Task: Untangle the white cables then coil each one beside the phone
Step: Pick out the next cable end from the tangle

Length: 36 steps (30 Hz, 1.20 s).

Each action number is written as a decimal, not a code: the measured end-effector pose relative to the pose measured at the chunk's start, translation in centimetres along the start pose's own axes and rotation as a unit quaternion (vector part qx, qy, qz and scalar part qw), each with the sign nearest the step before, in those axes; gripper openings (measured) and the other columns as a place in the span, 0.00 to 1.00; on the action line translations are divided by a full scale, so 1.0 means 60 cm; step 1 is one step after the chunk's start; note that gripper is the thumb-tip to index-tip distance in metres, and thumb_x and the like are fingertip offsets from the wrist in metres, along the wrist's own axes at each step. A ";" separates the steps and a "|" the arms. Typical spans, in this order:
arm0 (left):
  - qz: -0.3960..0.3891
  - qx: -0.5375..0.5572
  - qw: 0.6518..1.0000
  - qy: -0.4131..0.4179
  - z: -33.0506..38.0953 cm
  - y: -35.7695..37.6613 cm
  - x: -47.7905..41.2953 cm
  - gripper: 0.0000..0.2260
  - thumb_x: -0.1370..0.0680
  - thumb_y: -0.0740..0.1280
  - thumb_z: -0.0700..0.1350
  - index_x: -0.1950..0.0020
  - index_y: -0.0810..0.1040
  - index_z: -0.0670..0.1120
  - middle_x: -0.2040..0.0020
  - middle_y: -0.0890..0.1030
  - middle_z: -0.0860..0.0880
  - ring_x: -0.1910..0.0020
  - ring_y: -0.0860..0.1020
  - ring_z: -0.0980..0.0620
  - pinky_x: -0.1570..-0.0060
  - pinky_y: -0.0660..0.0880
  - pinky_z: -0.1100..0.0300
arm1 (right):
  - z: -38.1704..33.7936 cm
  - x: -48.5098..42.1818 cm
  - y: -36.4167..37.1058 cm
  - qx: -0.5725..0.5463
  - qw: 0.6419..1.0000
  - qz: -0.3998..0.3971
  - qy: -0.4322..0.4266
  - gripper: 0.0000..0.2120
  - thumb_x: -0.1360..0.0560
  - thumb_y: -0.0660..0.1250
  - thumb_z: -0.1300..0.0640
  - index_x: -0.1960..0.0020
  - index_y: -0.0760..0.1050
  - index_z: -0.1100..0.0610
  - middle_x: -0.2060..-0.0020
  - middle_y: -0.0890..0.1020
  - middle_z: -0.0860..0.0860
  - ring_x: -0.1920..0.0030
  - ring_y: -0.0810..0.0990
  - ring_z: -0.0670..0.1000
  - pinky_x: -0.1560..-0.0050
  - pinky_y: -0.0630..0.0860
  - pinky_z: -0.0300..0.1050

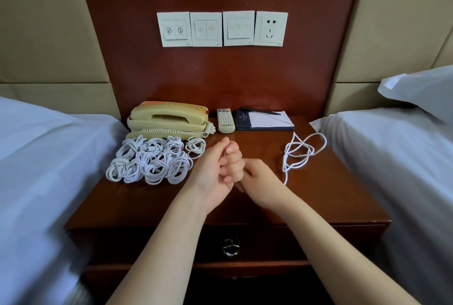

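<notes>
Hanging on the drawer front nearest the camera, a handle (pixel 230 249) is sitting below the nightstand (pixel 147 201) top; over the middle of that top the left hand (pixel 215 170) and right hand (pixel 262 179) are touching each other; the left fingers are curling into a fist, thumb up; the right fingers are tucking behind it; whether either is gripping anything cannot be told. Left of the hands, coiled cables (pixel 152 162) are lying in a pile just before the phone (pixel 169 118); to the right, one loose cable (pixel 302 151) is sprawling in open loops, its near end lying close to the right hand. Farther back, a remote (pixel 226 121), notepad (pixel 269 121) and pen (pixel 266 111) are lying beside the phone; switches (pixel 207 29) and a socket (pixel 270 29) are sitting on the panel behind.
</notes>
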<state>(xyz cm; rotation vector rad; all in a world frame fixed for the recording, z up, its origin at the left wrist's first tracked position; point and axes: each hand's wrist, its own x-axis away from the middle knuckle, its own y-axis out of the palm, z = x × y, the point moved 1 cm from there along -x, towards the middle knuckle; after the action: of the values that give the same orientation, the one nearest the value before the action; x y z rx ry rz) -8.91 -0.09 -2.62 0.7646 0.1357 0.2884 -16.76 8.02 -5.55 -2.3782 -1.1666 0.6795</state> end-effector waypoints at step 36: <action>-0.039 -0.085 0.995 -0.016 -0.018 0.007 -0.010 0.22 0.17 0.51 0.50 0.70 0.66 0.46 0.78 0.59 0.54 0.82 0.57 0.59 0.81 0.57 0.67 | 0.031 -0.005 -0.036 0.040 0.998 0.045 -0.029 0.16 0.20 0.57 0.61 0.64 0.71 0.66 0.70 0.74 0.60 0.69 0.67 0.47 0.67 0.65 0.46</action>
<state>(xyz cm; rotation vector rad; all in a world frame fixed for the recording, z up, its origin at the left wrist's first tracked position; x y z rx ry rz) -9.79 0.74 -3.05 0.5930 0.1088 0.2103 -19.34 9.27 -5.77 -2.3695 -1.0402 0.8151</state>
